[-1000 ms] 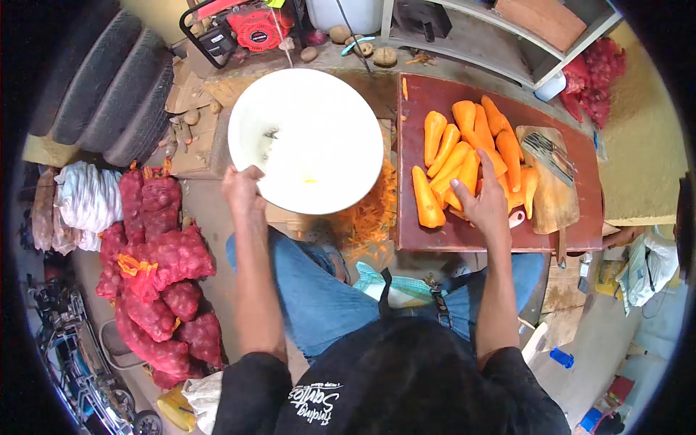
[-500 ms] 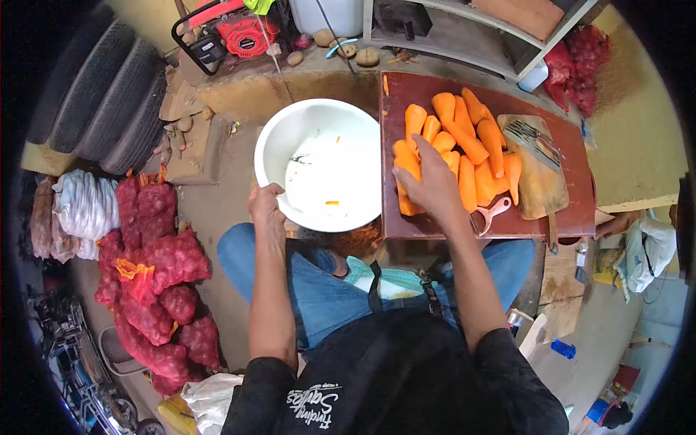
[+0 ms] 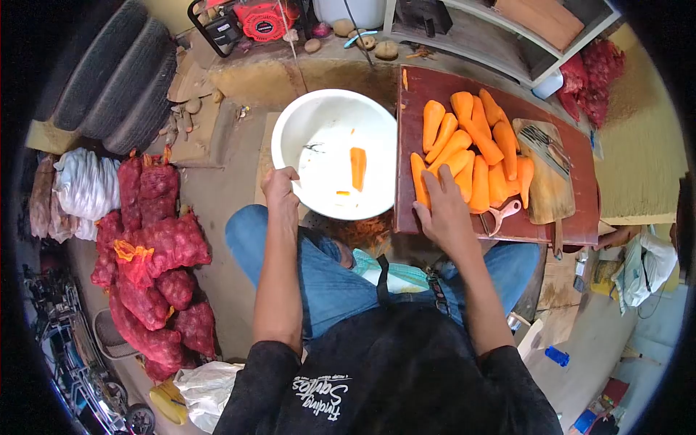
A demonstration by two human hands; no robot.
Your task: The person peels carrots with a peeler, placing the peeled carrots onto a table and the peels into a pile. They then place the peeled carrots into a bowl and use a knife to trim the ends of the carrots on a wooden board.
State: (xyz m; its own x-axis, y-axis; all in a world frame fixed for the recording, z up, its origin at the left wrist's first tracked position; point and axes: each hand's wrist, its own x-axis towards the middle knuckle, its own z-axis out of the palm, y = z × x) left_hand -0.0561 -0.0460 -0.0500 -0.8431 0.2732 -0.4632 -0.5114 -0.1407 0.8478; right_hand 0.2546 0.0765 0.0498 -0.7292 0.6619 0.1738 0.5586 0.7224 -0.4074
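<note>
My left hand [image 3: 281, 190] is closed on the near left rim of a white plastic basin [image 3: 284, 125]. One peeled carrot [image 3: 357, 169] and a few orange scraps lie inside the basin. My right hand [image 3: 447, 214] rests at the near left of a pile of peeled carrots [image 3: 484, 141], fingers stretched over them and thumb apart. Its fingers touch the near carrots, beside a leftmost carrot [image 3: 418, 174]. The pile sits on a dark red board [image 3: 415, 94] to the right of the basin. A pink-handled peeler [image 3: 502, 216] lies close to my right hand.
A wooden cutting board [image 3: 545, 196] with a knife and metal utensils lies right of the carrots. Red mesh sacks [image 3: 156, 250] stand on the left floor near stacked tires [image 3: 119, 87]. A red machine [image 3: 264, 22] and grey shelf [image 3: 500, 54] are behind. Orange peelings [image 3: 366, 232] lie below the basin.
A carrot now lies in the basin that was not there before. My right hand has moved nearer to me along the pile's left side. The left hand still holds the rim.
</note>
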